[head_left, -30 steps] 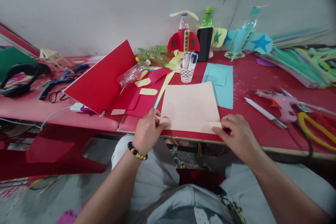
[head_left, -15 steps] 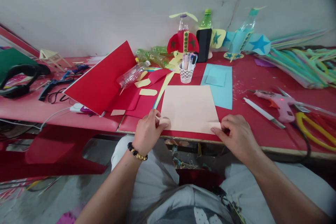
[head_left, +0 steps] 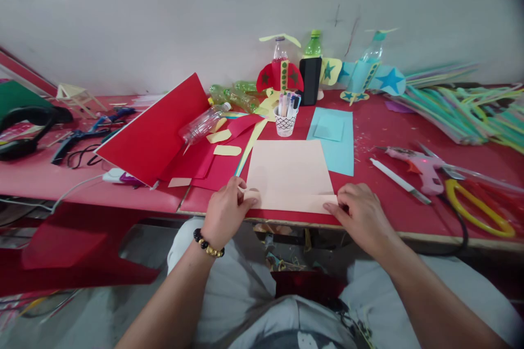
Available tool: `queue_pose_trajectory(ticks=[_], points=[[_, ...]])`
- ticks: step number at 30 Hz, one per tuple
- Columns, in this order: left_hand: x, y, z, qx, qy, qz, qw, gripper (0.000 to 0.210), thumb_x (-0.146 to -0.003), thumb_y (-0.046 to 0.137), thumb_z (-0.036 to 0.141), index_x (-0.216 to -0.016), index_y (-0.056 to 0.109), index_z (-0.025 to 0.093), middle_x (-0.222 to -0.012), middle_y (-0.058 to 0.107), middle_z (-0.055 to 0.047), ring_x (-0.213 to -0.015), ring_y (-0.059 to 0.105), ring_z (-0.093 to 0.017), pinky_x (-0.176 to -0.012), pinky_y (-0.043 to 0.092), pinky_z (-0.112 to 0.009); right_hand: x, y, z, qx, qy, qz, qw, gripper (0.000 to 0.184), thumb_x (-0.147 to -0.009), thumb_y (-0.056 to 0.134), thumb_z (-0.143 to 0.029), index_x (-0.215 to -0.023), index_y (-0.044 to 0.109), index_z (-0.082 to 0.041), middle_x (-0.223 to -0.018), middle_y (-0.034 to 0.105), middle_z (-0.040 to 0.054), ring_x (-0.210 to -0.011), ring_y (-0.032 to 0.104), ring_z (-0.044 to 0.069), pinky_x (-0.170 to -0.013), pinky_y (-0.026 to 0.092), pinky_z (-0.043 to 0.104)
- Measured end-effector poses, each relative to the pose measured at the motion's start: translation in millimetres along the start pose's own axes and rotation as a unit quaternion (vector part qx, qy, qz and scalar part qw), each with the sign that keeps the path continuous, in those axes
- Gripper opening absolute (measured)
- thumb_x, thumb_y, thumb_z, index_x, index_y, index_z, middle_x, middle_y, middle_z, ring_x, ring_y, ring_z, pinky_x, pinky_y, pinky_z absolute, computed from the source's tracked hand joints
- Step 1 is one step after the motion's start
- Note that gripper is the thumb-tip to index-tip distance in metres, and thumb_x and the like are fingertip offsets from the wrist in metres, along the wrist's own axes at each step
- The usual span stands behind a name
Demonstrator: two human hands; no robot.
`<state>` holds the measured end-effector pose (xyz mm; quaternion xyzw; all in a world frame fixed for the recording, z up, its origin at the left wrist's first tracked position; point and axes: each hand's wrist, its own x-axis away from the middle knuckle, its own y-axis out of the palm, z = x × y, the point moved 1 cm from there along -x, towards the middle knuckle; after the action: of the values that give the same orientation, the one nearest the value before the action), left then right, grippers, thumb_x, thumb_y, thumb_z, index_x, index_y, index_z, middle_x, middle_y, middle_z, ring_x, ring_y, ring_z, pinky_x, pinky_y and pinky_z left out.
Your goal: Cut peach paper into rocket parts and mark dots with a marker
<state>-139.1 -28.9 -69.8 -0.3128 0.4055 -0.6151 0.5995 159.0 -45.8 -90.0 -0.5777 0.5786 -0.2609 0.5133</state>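
Observation:
A pale peach sheet of paper (head_left: 290, 172) lies at the table's front edge, its near edge turned up in a narrow fold. My left hand (head_left: 226, 208) pinches the near left corner, thumb on top, and the paper curls there. At the near right corner, my right hand (head_left: 360, 212) grips the folded strip between thumb and curled fingers. Just beyond the sheet stands a patterned paper cup (head_left: 285, 124) full of pens. Light blue paper (head_left: 343, 147) lies behind its right side, with a smaller blue piece on top.
Right of my right hand are a white utility knife (head_left: 399, 181), a pink glue gun (head_left: 417, 166) and yellow-handled scissors (head_left: 477, 210). Red card (head_left: 158, 131) leans at the left beside a clear plastic bottle (head_left: 204, 122). Bottle planes (head_left: 280, 73) stand along the wall.
The view has shifted a little, so the scene sits slightly lower and further left. Both hands keep their hold on the peach paper's near corners.

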Motion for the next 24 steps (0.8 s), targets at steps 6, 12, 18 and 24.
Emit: queue_pose_trajectory(ticks=[6,12,18,24], points=[[0,0.5,0,-0.007,0.002,0.0,1.0,0.021,-0.082,0.059,0.029,-0.096,0.045,0.023,-0.06,0.05,0.007,-0.06,0.055,-0.016,-0.054,0.029,-0.025,-2,-1,-2,0.004,0.006,-0.003,1.0,0.036,-0.085,0.061,-0.037,-0.057,0.045,-0.021,-0.074,0.056,0.0042,-0.077,0.046,0.023,-0.067,0.036,0.036],[2,1.5,-2,-0.012,0.022,0.018,1.0,0.017,-0.085,0.056,0.024,-0.097,0.045,0.023,-0.062,0.049,0.006,-0.062,0.055,-0.017,-0.057,0.034,-0.026,-1,0,1,0.014,0.008,0.0,1.0,0.036,-0.083,0.062,-0.04,-0.057,0.044,-0.022,-0.074,0.057,0.0042,-0.076,0.046,0.023,-0.066,0.035,0.035],[12,6.0,18,-0.091,0.101,0.113,0.984,0.029,-0.086,0.05,0.013,-0.114,0.054,0.02,-0.104,0.062,-0.009,-0.1,0.056,-0.027,-0.09,0.043,-0.042,0,0,-1,0.023,0.01,0.007,1.0,0.035,-0.083,0.063,-0.039,-0.057,0.046,-0.022,-0.073,0.056,0.0038,-0.076,0.046,0.023,-0.066,0.034,0.035],[26,37.0,45,-0.041,0.315,0.008,0.948,0.047,-0.088,0.038,0.006,-0.133,0.049,0.017,-0.137,0.054,-0.008,-0.132,0.041,-0.023,-0.111,0.035,-0.04,0,0,-1,0.039,0.012,0.006,0.999,0.034,-0.081,0.066,-0.037,-0.058,0.046,-0.022,-0.073,0.057,0.0032,-0.076,0.045,0.023,-0.066,0.033,0.035]])
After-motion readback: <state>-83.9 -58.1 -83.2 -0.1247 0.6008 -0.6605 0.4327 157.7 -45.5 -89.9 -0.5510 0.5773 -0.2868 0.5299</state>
